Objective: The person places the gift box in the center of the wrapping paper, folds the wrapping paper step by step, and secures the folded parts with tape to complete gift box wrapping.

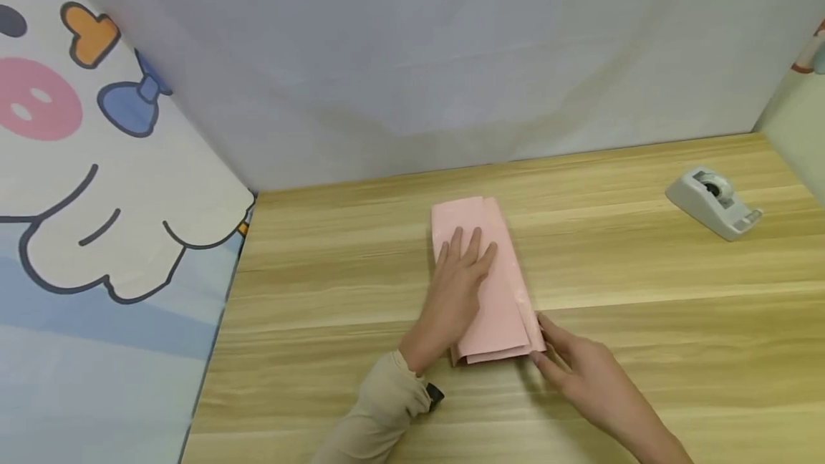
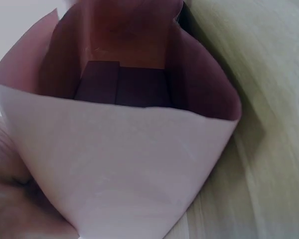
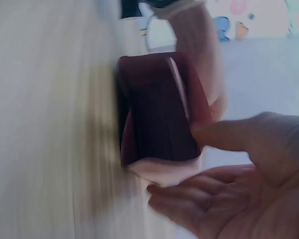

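A long pink paper wrapping [image 1: 496, 313] lies on the wooden table, its near end gaping. Through that end, the left wrist view shows pale pink paper [image 2: 119, 159] around a dark inner surface [image 2: 142, 87] with a straight seam. My left hand [image 1: 454, 292] rests on top of the wrapping, fingers spread; only part of that hand [image 2: 20, 184] shows beside the paper. At the near right corner is my right hand [image 1: 580, 371], its thumb by the open end and its fingers along the right side. In the right wrist view, that hand's thumb [image 3: 229, 134] overlaps the rim.
A white tape dispenser [image 1: 712, 203] stands at the back right of the wooden table [image 1: 335, 256]. A pale curtain [image 1: 451, 56] hangs behind the table, and a cartoon-printed cloth [image 1: 129, 199] borders its left side. A dark band [image 1: 435, 396] is at the left wrist.
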Demonstrator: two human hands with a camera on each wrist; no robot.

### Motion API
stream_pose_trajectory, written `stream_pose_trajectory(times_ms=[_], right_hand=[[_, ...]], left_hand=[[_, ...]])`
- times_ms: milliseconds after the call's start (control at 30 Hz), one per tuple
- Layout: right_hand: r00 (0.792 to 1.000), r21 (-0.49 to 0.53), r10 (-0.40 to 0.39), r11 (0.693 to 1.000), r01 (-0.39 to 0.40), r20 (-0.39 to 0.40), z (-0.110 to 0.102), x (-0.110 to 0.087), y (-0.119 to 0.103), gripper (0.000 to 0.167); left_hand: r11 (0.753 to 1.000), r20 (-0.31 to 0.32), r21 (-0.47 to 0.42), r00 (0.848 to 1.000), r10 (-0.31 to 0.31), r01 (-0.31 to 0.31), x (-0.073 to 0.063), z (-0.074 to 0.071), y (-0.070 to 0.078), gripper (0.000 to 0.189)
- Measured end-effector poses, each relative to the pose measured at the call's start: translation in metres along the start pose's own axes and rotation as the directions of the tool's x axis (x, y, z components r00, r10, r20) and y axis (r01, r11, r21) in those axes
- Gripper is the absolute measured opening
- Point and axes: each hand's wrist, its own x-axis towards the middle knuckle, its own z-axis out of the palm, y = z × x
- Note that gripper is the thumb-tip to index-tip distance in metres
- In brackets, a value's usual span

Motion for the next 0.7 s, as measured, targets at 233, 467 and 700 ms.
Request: stream_pose_trajectory(times_ms=[233, 467, 700], right_hand=[[0.97, -0.401, -0.097, 0.916, -0.001, -0.224, 0.022, -0.009, -0.003, 0.024], [0.98, -0.397, 0.013, 0.913, -0.091, -0.197, 0.02, -0.009, -0.001, 0.031], [0.993, -0.354, 0.075, 0.93, -0.102, -0.09, 0.021, -0.001, 0.006, 0.038]], left_hand=[[1.0, 0.009, -0.015, 1.0, 0.001, -0.001, 0.002, 0.002, 0.001, 0.051], [1.0, 0.01, -0.03, 1.0, 0.001, -0.001, 0.003, 0.003, 0.001, 0.049], [1.0, 0.004, -0.01, 1.0, 0.004, -0.004, 0.003, 0.003, 0.001, 0.049]])
